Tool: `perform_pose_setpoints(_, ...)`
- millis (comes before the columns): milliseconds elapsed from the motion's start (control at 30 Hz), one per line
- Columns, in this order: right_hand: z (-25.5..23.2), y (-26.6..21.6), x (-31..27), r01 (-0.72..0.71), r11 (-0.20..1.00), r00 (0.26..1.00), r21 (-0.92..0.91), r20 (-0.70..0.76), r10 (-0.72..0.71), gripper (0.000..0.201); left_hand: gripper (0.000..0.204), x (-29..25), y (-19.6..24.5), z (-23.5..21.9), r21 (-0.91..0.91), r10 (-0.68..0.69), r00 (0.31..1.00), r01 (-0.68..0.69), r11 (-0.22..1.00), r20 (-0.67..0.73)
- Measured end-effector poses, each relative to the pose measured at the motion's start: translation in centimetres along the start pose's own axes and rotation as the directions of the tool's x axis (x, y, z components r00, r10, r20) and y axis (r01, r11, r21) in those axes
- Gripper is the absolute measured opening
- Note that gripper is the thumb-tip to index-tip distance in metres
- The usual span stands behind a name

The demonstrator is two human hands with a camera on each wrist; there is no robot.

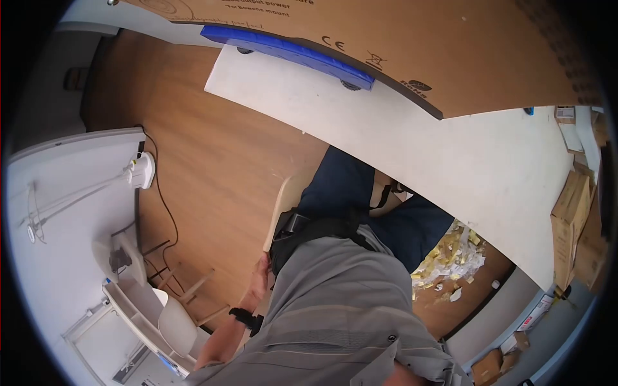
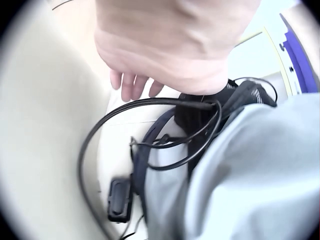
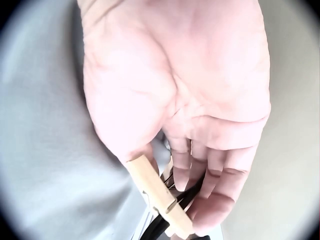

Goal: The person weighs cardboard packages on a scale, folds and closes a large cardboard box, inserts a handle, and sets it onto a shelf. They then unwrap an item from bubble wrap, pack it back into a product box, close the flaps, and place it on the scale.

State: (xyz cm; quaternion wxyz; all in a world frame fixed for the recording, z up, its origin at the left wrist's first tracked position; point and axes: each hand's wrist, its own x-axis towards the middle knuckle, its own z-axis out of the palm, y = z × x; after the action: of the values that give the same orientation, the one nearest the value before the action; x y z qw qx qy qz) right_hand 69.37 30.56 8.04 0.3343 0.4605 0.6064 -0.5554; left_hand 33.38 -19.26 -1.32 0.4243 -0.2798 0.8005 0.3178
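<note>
Beside the waist, my left hand [image 1: 259, 278] reaches down near a black waist belt [image 1: 322, 228] and the pale wooden chair seat [image 1: 286, 199]. In the left wrist view that hand [image 2: 165, 55] has its fingers extended, their tips above a looped black cable [image 2: 92, 135]. A small black device [image 2: 120, 199] lies below the loop, next to the grey shirt [image 2: 255, 175]. My right hand [image 3: 200, 105] pinches a wooden clothespin [image 3: 161, 196] between thumb and fingers. A black strap or cable [image 3: 157, 227] runs behind the clothespin. The head view hides this hand behind the body.
A white table [image 1: 386, 135] stands in front, bearing a large cardboard box [image 1: 360, 38] and a blue wheeled board [image 1: 290, 55]. Paper scraps [image 1: 454, 257] lie on the floor under it. To the left are a white chair [image 1: 175, 321] and a black floor cable [image 1: 168, 212].
</note>
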Motion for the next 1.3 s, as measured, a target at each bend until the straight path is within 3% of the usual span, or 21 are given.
perform_pose_setpoints(33, 0.2, -0.4, 0.3, 0.009, 1.000, 1.000, 0.007, -0.003, -0.009, 0.025, 0.061, 0.3, 0.4, 1.0, -0.546, 0.063, 0.989, 0.019, 0.837, 0.131)
perform_pose_setpoints(67, 0.3, -0.9, 0.6, 0.017, 1.000, 1.000, 0.014, -0.008, -0.017, 0.025, 0.067, 0.7, 0.6, 1.7, -0.906, 0.184, 0.961, 0.117, 0.407, 0.206)
perform_pose_setpoints(100, 0.5, -1.2, 0.7, 0.023, 0.999, 1.000, 0.023, -0.014, -0.023, 0.025, 0.067, 1.1, 0.4, 1.9, -0.906, 0.186, 0.959, 0.123, 0.405, 0.213)
perform_pose_setpoints(167, 1.2, -1.7, 0.8, 0.036, 0.998, 0.999, 0.046, -0.031, -0.034, 0.024, 0.075, 2.1, 0.3, 2.1, -0.897, 0.164, 0.924, 0.273, 0.348, 0.345)
perform_pose_setpoints(200, 1.5, -2.1, 1.1, 0.045, 0.997, 0.998, 0.058, -0.040, -0.042, 0.024, 0.075, 1.8, 1.5, 2.1, -0.895, 0.169, 0.921, 0.278, 0.350, 0.352)
perform_pose_setpoints(267, 2.3, -2.5, 1.5, 0.058, 0.995, 0.997, 0.084, -0.053, -0.054, 0.023, 0.073, -0.1, 4.9, 1.5, -0.681, 0.147, 0.986, -0.055, 0.730, 0.077)
perform_pose_setpoints(300, 2.8, -2.8, 1.7, 0.065, 0.993, 0.996, 0.099, -0.059, -0.060, 0.023, 0.073, -0.3, 5.5, 1.4, -0.678, 0.149, 0.985, -0.054, 0.733, 0.083)
perform_pose_setpoints(367, 3.8, -3.3, 2.1, 0.081, 0.988, 0.995, 0.129, -0.072, -0.072, 0.023, 0.068, -0.5, 6.3, 1.3, -0.347, 0.284, 0.954, -0.299, 0.889, -0.094)
perform_pose_setpoints(667, 9.4, -6.1, 5.1, 0.160, 0.945, 0.984, 0.285, -0.123, -0.130, 0.021, 0.057, 0.2, 9.5, 0.2, -0.380, 0.399, 0.915, -0.391, 0.838, -0.062)
perform_pose_setpoints(800, 11.3, -8.0, 6.9, 0.202, 0.916, 0.977, 0.346, -0.142, -0.161, 0.020, 0.055, 1.9, 8.5, -0.3, -0.309, 0.477, 0.879, -0.454, 0.836, -0.001)
perform_pose_setpoints(867, 12.2, -8.8, 7.4, 0.221, 0.900, 0.972, 0.377, -0.160, -0.172, 0.019, 0.065, 2.2, 8.0, -0.6, -0.600, 0.348, 0.931, -0.217, 0.770, 0.109)
perform_pose_setpoints(900, 12.5, -9.5, 7.9, 0.236, 0.890, 0.968, 0.390, -0.172, -0.182, 0.019, 0.065, 1.9, 8.3, -1.1, -0.597, 0.357, 0.927, -0.223, 0.770, 0.114)
perform_pose_setpoints(967, 13.0, -10.6, 8.8, 0.265, 0.870, 0.960, 0.416, -0.199, -0.197, 0.019, 0.085, 0.9, 9.1, -2.2, -0.553, 0.347, 0.922, -0.200, 0.809, 0.173)
perform_pose_setpoints(1000, 13.1, -11.1, 9.1, 0.277, 0.861, 0.956, 0.427, -0.213, -0.202, 0.019, 0.085, 0.9, 9.1, -2.3, -0.550, 0.353, 0.918, -0.202, 0.811, 0.184)
perform_pose_setpoints(1067, 13.6, -11.7, 9.0, 0.288, 0.845, 0.951, 0.451, -0.240, -0.196, 0.018, 0.102, 0.5, 8.7, -2.4, -0.111, 0.550, 0.820, -0.539, 0.835, 0.156)
perform_pose_setpoints(1100, 13.8, -12.0, 8.9, 0.291, 0.838, 0.949, 0.461, -0.252, -0.190, 0.018, 0.102, 0.1, 9.1, -2.3, -0.110, 0.548, 0.819, -0.537, 0.837, 0.172)
perform_pose_setpoints(1167, 14.2, -12.5, 8.6, 0.302, 0.822, 0.942, 0.482, -0.283, -0.181, 0.018, 0.100, -1.0, 10.4, -1.9, -0.169, 0.416, 0.892, -0.388, 0.906, 0.178)
perform_pose_setpoints(1200, 14.4, -12.7, 8.5, 0.309, 0.813, 0.938, 0.493, -0.300, -0.174, 0.017, 0.100, -1.1, 10.4, -1.7, -0.164, 0.416, 0.888, -0.388, 0.907, 0.198)
perform_pose_setpoints(1267, 14.4, -13.3, 8.4, 0.327, 0.795, 0.927, 0.511, -0.339, -0.163, 0.017, 0.097, -1.3, 10.5, -1.3, -0.439, 0.315, 0.930, -0.207, 0.874, 0.189)
perform_pose_setpoints(1300, 14.4, -13.6, 8.2, 0.334, 0.788, 0.921, 0.518, -0.358, -0.155, 0.017, 0.097, -1.6, 10.7, -1.1, -0.434, 0.314, 0.926, -0.200, 0.879, 0.210)
